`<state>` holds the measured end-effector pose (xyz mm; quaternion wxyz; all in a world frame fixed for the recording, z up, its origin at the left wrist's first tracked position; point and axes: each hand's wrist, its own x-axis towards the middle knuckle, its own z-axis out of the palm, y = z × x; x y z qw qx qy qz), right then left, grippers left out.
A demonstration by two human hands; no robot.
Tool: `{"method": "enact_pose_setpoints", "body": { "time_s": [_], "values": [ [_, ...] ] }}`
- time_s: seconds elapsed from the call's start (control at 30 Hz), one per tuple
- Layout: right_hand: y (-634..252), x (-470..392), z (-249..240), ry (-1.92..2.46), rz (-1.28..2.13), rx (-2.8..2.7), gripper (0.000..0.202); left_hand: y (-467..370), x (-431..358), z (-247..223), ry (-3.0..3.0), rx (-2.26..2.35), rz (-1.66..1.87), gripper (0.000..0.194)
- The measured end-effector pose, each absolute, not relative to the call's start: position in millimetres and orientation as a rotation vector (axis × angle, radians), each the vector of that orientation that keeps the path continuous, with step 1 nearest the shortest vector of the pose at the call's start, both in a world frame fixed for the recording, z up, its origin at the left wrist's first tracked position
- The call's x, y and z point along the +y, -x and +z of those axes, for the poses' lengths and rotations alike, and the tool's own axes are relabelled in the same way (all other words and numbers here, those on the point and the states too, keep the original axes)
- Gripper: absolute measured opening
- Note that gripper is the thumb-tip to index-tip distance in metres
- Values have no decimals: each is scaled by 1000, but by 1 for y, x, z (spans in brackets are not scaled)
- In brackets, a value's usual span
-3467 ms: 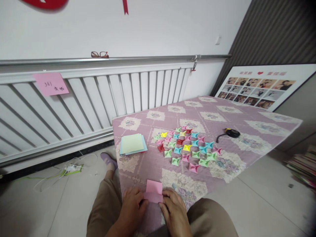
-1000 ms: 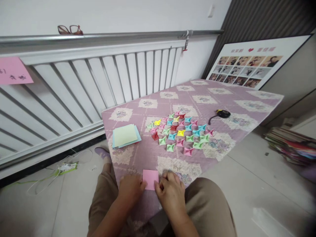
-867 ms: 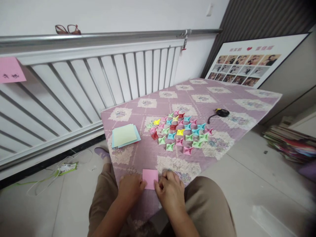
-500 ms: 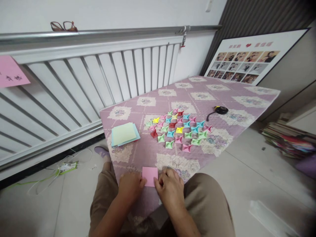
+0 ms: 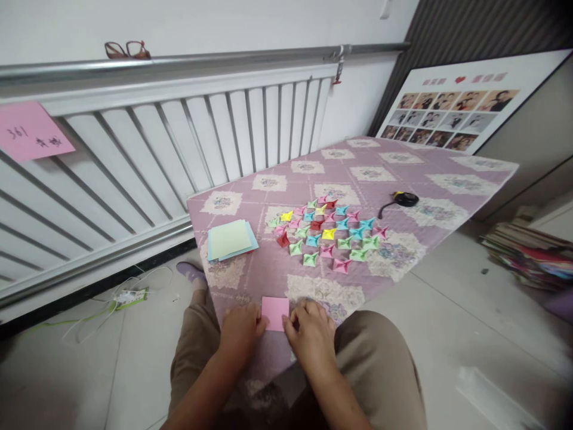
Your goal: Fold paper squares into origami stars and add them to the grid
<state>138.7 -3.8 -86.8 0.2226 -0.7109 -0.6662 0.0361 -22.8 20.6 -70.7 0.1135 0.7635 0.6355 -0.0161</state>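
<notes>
A small pink paper square [image 5: 275, 312] lies on the table near its front edge. My left hand [image 5: 242, 327] is closed at the paper's left side, the thumb on its edge. On the opposite edge, the fingers of my right hand [image 5: 311, 327] are bent and the thumb and fingertips grip the lower right corner. Beyond the hands stand several small folded paper shapes [image 5: 329, 234] in green, pink, blue, yellow and red, set out in rows. To the left lies a stack of paper sheets [image 5: 230, 240], pale green on top with blue and red edges beneath.
A patterned purple tablecloth [image 5: 268, 269] covers the table. A black and yellow object with a strap [image 5: 405, 199], resembling a tape measure, lies at right. A white radiator [image 5: 215, 137] borders the far side; glasses [image 5: 128, 50] rest on its pipe. A power strip [image 5: 131, 297] is on the floor.
The camera view has turned slightly left, so the whole scene sits a little farther right. Both hands stay at the pink paper's sides, with little visible change in their grip.
</notes>
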Motion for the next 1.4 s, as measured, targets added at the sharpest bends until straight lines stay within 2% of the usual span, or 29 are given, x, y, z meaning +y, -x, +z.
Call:
{"method": "enact_pose_setpoints", "body": {
  "time_s": [0.07,0.17,0.27,0.33,0.53,1.4],
  "values": [
    [-138,-4,-87,1956,93,-1841,13,25,19,-79,-2371,1816,81,17],
    [-137,-4,-88,1945,81,-1843,12,29,21,-88,-2702,1474,245,19],
    [-139,-4,-92,1924,91,-1831,14,32,26,-89,-2882,1109,250,26],
    [-145,-5,-96,1841,124,-1815,16,33,30,-87,-2913,1027,195,28],
    [-166,-18,-106,1444,246,-1860,15,33,30,-81,-2852,1046,67,28],
    [-163,-37,-107,1461,59,-2123,34,37,34,-81,-2719,1033,81,30]
  ]
}}
